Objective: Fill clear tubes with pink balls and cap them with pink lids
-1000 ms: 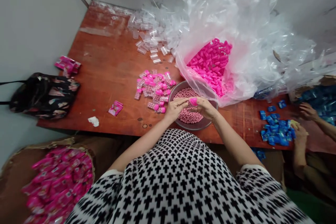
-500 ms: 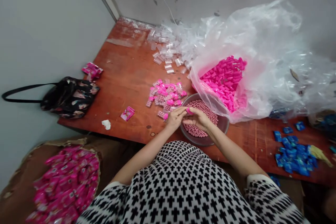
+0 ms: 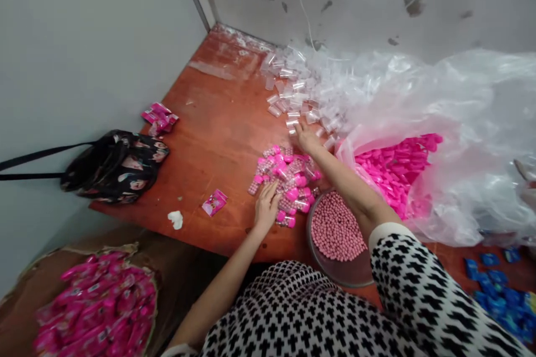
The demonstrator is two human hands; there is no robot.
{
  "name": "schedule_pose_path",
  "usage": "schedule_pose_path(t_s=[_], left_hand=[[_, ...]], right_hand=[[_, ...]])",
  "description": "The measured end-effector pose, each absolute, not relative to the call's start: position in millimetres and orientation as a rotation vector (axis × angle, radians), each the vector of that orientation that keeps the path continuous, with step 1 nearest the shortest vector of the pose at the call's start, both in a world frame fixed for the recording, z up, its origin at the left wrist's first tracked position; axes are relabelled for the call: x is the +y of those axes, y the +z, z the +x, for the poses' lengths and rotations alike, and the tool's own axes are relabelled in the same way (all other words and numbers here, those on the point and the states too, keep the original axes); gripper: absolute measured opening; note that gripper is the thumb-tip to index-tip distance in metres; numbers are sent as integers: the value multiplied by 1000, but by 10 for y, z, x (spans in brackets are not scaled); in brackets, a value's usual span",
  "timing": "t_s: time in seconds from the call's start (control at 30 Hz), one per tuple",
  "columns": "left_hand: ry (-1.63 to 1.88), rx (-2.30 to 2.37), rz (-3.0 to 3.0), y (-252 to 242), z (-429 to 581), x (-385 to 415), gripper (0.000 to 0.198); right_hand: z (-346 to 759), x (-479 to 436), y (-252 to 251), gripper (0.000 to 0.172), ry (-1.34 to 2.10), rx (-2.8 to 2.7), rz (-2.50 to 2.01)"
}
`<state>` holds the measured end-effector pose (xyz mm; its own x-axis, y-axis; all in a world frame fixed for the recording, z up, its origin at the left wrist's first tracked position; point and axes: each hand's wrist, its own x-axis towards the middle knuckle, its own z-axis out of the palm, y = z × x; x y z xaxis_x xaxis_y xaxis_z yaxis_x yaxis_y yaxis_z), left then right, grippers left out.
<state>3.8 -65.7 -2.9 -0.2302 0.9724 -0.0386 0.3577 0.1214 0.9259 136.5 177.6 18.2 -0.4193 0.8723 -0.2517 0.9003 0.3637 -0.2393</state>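
My left hand (image 3: 267,204) lies at the near-left edge of a pile of small clear bottles (image 3: 288,170) with bright pink caps and pink beads inside. Its fingers are stretched out over the bottles. Farther back, my right hand (image 3: 307,139) reaches to the front of a heap of empty clear plastic tubes (image 3: 299,86). Its fingertips are closed on a clear tube (image 3: 292,124) there. Below my right forearm is a grey bowl (image 3: 335,274) holding many pink beads (image 3: 335,227); my sleeve covers its right side.
A large clear plastic bag (image 3: 464,106) holds pink caps (image 3: 393,167). Leftward on the table (image 3: 209,139) are a pink packet (image 3: 215,202), white scrap (image 3: 175,220) and black bag (image 3: 121,167). Pink packets (image 3: 100,307) fill a sack lower left; blue packets (image 3: 502,295) lie right.
My hands have parted from above the bowl, where a pink cap showed between them. The left moved onto the bottle pile, the right forward to the tubes. The view shifted.
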Motion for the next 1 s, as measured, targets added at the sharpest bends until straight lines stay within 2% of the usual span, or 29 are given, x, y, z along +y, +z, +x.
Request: schedule_pose_path(t_s=[0.13, 0.27, 0.47, 0.57, 0.7, 0.87, 1.0], left_hand=[[1105, 1699, 1237, -28, -26, -710, 34], [1073, 1704, 1195, 12, -64, -667, 33], [1080, 1677, 1178, 113, -1, -604, 34], [1123, 1628, 1109, 218, 140, -585, 43], [1136, 1518, 1065, 375, 497, -590, 56], [978, 1540, 1382, 475, 1004, -785, 39], [838, 1388, 1453, 523, 1319, -1048, 39]], right_hand=[[1143, 2194, -45, 55, -381, 2518, 1417], [1076, 2285, -175, 40, -467, 2449, 1371], [1238, 1936, 62, 39, -605, 2397, 1549], [1462, 1459, 391, 47, -1002, 2508, 1844], [1859, 444, 729, 54, -1865, 2501, 1867], [2337, -684, 754, 64, -2576, 1981, 2023], [2769, -1105, 657, 63, -2804, 1575, 2202]])
